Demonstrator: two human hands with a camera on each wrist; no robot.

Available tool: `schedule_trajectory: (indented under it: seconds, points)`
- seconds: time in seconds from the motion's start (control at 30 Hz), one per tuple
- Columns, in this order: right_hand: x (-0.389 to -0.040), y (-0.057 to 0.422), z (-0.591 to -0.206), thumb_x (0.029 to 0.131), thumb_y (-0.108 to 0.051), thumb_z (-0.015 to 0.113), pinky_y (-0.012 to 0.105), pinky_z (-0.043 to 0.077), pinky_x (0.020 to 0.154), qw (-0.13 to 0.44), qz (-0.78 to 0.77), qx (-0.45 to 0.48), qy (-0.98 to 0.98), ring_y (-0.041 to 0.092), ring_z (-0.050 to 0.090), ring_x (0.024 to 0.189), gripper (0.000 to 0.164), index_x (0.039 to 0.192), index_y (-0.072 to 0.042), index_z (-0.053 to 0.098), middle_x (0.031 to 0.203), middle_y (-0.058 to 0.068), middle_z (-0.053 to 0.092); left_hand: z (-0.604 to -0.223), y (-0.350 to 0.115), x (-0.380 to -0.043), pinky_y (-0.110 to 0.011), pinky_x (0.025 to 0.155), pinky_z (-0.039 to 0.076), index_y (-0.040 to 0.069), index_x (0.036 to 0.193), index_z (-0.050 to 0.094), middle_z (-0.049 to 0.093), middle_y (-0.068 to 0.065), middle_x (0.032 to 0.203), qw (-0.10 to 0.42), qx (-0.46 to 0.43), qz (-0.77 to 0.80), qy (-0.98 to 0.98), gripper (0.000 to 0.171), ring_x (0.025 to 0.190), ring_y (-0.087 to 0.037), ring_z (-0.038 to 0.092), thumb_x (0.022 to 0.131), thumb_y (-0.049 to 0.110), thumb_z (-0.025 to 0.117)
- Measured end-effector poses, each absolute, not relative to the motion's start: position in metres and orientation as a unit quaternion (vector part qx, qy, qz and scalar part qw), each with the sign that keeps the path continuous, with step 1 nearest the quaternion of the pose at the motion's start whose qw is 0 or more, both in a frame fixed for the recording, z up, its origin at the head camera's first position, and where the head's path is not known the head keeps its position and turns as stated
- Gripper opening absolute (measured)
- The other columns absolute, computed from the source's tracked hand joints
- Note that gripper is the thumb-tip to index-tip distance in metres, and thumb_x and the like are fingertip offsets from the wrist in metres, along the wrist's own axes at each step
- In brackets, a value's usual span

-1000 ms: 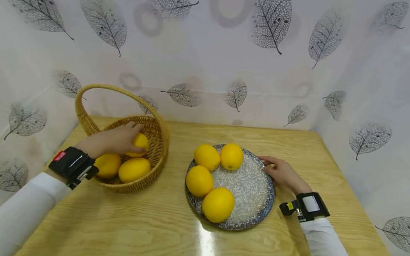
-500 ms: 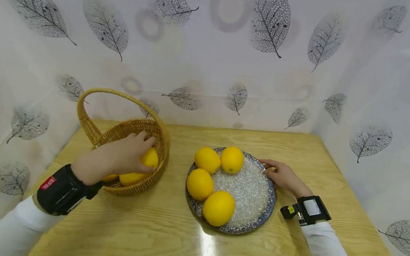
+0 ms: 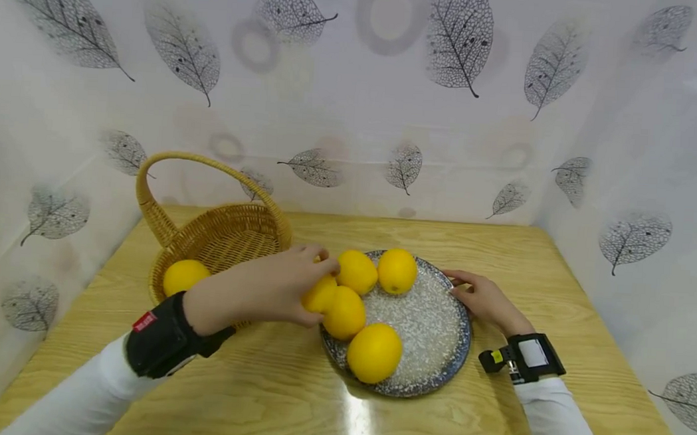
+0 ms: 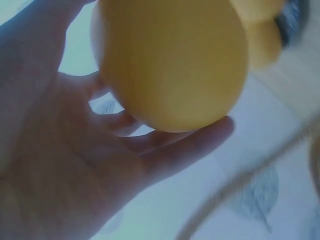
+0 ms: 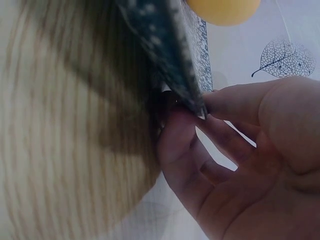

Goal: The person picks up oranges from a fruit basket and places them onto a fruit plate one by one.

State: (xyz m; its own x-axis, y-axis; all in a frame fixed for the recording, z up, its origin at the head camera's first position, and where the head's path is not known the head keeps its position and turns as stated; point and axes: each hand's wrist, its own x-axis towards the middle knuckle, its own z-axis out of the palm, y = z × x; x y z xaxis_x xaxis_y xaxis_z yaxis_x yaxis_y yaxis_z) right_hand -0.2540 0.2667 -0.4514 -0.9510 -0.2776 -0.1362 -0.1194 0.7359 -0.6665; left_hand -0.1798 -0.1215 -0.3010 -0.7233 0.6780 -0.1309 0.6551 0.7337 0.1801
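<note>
My left hand (image 3: 275, 283) holds a yellow orange (image 3: 318, 297) between thumb and fingers at the left rim of a speckled grey plate (image 3: 431, 329). In the left wrist view the held orange (image 4: 172, 65) fills the space in front of the fingers. Several oranges lie along the plate's left and back, among them one orange (image 3: 374, 353) at the front. At the plate's right edge, my right hand (image 3: 487, 302) pinches the rim; the right wrist view has the thumb above the rim (image 5: 187, 75) and a finger beneath.
A wicker basket (image 3: 284, 230) with a tall handle stands on the left, one orange (image 3: 184, 277) visible inside; my left arm covers its front. The wooden table (image 3: 289, 400) meets a leaf-patterned backdrop (image 3: 355, 111) behind and at both sides.
My left hand has lifted an orange out of the basket and carried it right to the plate's left edge. The right hand has stayed at the plate's rim.
</note>
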Motion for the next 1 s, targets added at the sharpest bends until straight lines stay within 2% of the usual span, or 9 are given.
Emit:
schedule_trajectory:
  seconds: [0.13, 0.37, 0.53, 0.67, 0.8, 1.0]
  points:
    - [-0.254, 0.267, -0.451, 0.104, -0.013, 0.052, 0.029, 0.053, 0.065, 0.113, -0.343, -0.109, 0.926, 0.027, 0.064, 0.095, 0.047, 0.151, -0.008, 0.049, 0.129, 0.028, 0.062, -0.313, -0.092, -0.193, -0.04, 0.091, 0.056, 0.016, 0.14, 0.055, 0.052, -0.013, 0.138, 0.08, 0.389, 0.076, 0.914, 0.062, 0.116, -0.029, 0.057, 0.088, 0.043, 0.075]
    - [-0.253, 0.269, -0.448, 0.104, -0.012, 0.052, 0.029, 0.053, 0.064, 0.112, -0.34, -0.107, 0.928, 0.027, 0.066, 0.096, 0.047, 0.15, -0.008, 0.05, 0.13, 0.029, 0.063, -0.343, -0.04, -0.208, -0.037, 0.086, 0.056, 0.029, 0.137, 0.057, 0.053, -0.012, 0.139, 0.045, 0.431, 0.069, 0.898, 0.052, 0.118, -0.03, 0.057, 0.091, 0.049, 0.069]
    - [-0.253, 0.269, -0.449, 0.104, -0.012, 0.053, 0.028, 0.052, 0.065, 0.114, -0.339, -0.106, 0.928, 0.026, 0.064, 0.094, 0.046, 0.15, -0.01, 0.05, 0.13, 0.029, 0.062, -0.364, -0.013, -0.212, -0.034, 0.083, 0.054, 0.029, 0.138, 0.058, 0.057, -0.015, 0.135, 0.034, 0.424, 0.059, 0.903, 0.05, 0.115, -0.031, 0.058, 0.094, 0.051, 0.065]
    - [-0.253, 0.269, -0.451, 0.104, -0.013, 0.053, 0.028, 0.052, 0.064, 0.115, -0.339, -0.102, 0.928, 0.024, 0.064, 0.09, 0.046, 0.15, -0.01, 0.05, 0.13, 0.029, 0.062, -0.374, 0.001, -0.214, -0.031, 0.076, 0.053, 0.029, 0.14, 0.056, 0.055, -0.012, 0.136, 0.06, 0.403, 0.06, 0.911, 0.052, 0.108, -0.028, 0.056, 0.094, 0.053, 0.064]
    - [-0.253, 0.27, -0.452, 0.104, -0.011, 0.052, 0.028, 0.052, 0.061, 0.116, -0.345, -0.102, 0.926, 0.022, 0.063, 0.086, 0.046, 0.15, -0.01, 0.05, 0.13, 0.03, 0.061, -0.382, 0.011, -0.217, -0.028, 0.07, 0.052, 0.026, 0.144, 0.052, 0.051, -0.01, 0.136, 0.082, 0.386, 0.056, 0.917, 0.061, 0.104, -0.025, 0.055, 0.092, 0.054, 0.067]
    - [-0.256, 0.269, -0.452, 0.104, -0.01, 0.052, 0.027, 0.051, 0.06, 0.11, -0.344, -0.11, 0.926, 0.022, 0.061, 0.083, 0.046, 0.15, -0.009, 0.051, 0.131, 0.031, 0.059, -0.389, 0.021, -0.219, -0.023, 0.068, 0.051, 0.02, 0.14, 0.054, 0.054, -0.008, 0.128, 0.06, 0.379, 0.022, 0.923, 0.068, 0.103, -0.023, 0.054, 0.087, 0.058, 0.071]
